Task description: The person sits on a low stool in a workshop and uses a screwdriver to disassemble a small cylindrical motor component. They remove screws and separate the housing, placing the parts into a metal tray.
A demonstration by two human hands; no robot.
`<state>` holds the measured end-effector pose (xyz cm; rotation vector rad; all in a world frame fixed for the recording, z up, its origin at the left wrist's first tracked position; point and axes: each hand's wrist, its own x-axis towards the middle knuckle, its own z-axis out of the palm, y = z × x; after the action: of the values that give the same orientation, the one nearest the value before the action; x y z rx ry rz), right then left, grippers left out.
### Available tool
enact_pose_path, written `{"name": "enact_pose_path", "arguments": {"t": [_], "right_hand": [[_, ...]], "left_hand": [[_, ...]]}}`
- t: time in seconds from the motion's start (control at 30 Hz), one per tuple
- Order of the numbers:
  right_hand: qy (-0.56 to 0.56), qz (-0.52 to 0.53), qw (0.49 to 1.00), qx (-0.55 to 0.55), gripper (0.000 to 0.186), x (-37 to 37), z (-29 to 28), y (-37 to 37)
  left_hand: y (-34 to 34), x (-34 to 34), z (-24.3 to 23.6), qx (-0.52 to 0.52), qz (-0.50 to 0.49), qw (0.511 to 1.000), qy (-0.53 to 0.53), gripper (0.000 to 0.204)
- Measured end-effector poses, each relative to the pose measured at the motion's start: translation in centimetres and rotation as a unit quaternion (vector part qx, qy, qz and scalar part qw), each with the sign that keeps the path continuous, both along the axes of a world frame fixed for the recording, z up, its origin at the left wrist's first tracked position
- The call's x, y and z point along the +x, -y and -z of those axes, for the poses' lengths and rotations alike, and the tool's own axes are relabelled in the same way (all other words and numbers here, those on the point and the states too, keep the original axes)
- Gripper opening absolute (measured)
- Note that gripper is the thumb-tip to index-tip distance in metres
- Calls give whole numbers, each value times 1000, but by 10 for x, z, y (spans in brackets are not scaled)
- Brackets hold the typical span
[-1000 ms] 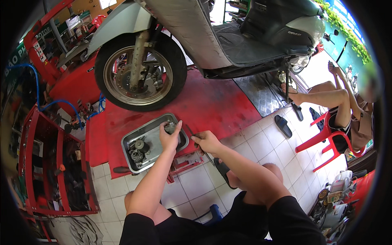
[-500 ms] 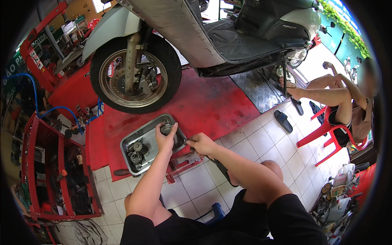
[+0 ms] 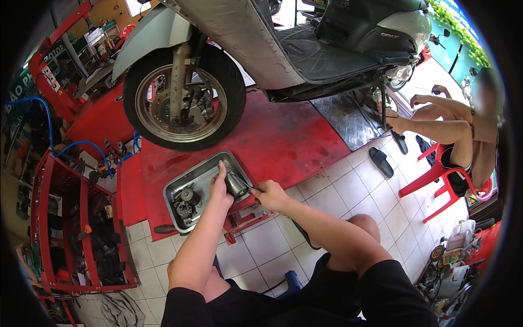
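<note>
Gripping a small metal part [image 3: 236, 184] over the steel tray [image 3: 188, 182], the left hand [image 3: 220, 188] steadied it; the right hand [image 3: 271, 195] clenched a thin tool touching the part, below the scooter's front wheel [image 3: 182, 98].

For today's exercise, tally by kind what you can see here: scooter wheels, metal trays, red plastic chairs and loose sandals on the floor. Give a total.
Spoked scooter front wheel: 1
Rectangular grey metal tray: 1
Red plastic chair: 1
Dark sandals: 2
Total: 5
</note>
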<state>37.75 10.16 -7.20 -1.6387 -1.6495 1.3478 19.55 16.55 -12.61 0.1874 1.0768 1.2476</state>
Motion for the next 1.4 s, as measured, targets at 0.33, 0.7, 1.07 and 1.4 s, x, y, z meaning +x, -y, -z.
{"name": "enact_pose_path", "arguments": {"t": [0.33,0.7,1.07,1.4], "right_hand": [[-13,19,1000,19,24,3,-4,8],[-16,21,999,22,24,2,5,8],[-98,36,990,-99,22,7,9,2],[38,-14,999,-30,42,13,-13,-2]], "left_hand": [[7,9,-20,-26,44,995,90,59],[11,14,-31,-27,37,995,91,55],[10,11,-21,-13,61,996,61,53],[-2,8,4,-3,64,997,36,56]]}}
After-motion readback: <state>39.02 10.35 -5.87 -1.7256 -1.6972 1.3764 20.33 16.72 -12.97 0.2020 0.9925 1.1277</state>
